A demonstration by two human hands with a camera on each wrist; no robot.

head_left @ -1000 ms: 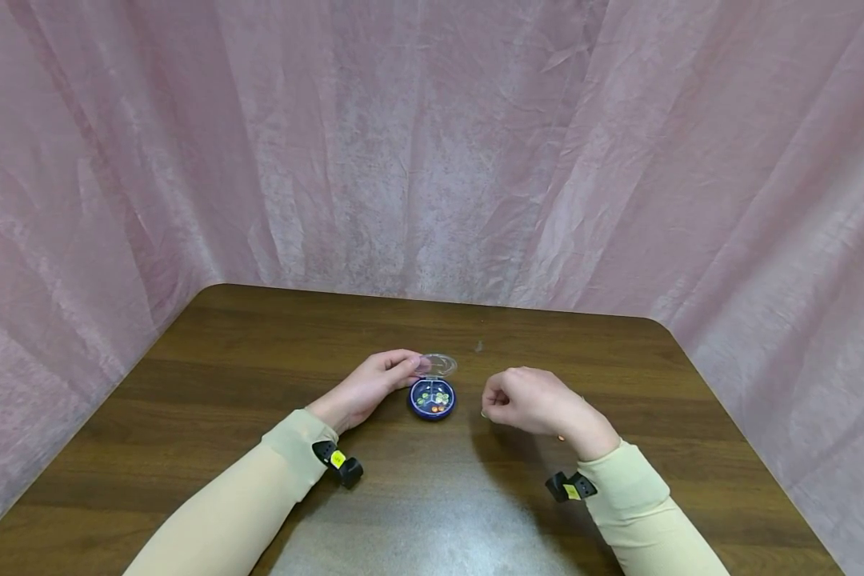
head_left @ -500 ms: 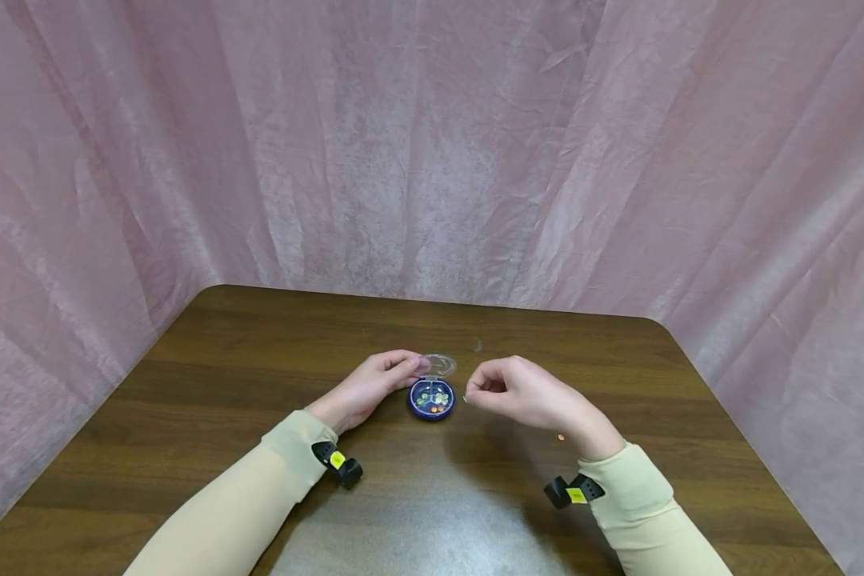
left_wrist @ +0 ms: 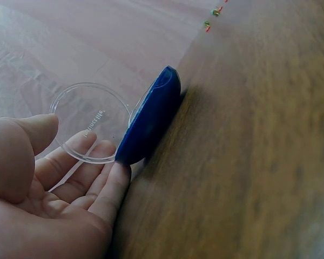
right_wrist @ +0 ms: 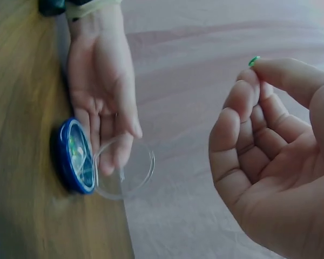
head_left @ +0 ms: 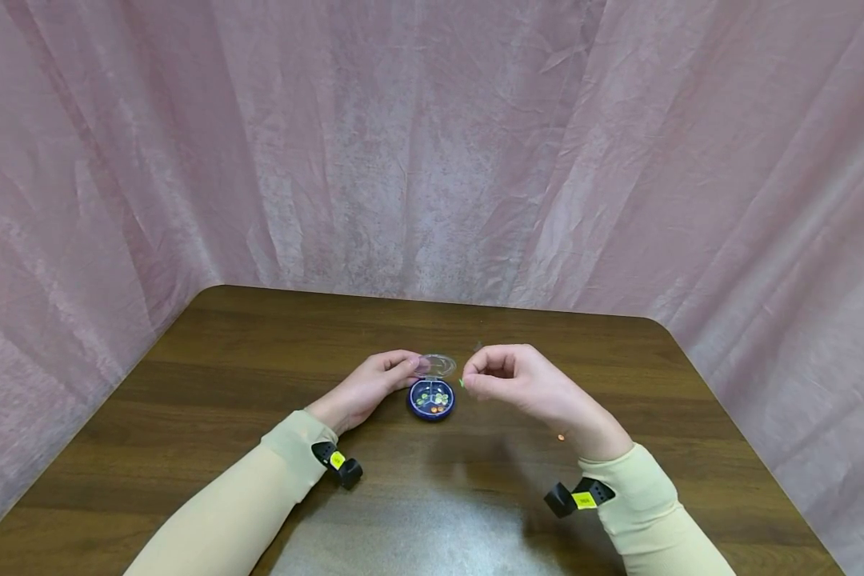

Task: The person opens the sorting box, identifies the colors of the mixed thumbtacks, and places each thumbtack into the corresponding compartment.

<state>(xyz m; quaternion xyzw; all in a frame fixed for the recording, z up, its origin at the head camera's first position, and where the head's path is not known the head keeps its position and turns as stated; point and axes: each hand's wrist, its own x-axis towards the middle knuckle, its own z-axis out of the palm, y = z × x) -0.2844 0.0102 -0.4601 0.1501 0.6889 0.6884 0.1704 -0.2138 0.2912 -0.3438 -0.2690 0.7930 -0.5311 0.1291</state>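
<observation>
A round dark-blue pill case [head_left: 432, 412] lies on the table, its clear hinged lid [head_left: 438, 366] raised. Dividers split its inside into three compartments, with several green and yellowish pieces and orange ones in them. My left hand [head_left: 374, 384] holds the case at the left, thumb at the lid's edge and fingers behind it; in the left wrist view a finger touches the blue base [left_wrist: 151, 121]. To the right, my right hand [head_left: 526, 380] is raised above the table, pinching a small green piece [right_wrist: 254, 61] between thumb and fingertip. Its exact kind is too small to tell.
A small orange piece [head_left: 561, 438] lies on the brown wooden table [head_left: 295, 320] beside my right wrist. Small red and green pieces [left_wrist: 207, 25] show far off in the left wrist view. A pink curtain [head_left: 418, 160] hangs behind the table.
My right hand has risen and moved left toward the pill case with the green piece, uncovering the orange piece on the table. My left hand and the case have stayed in place.
</observation>
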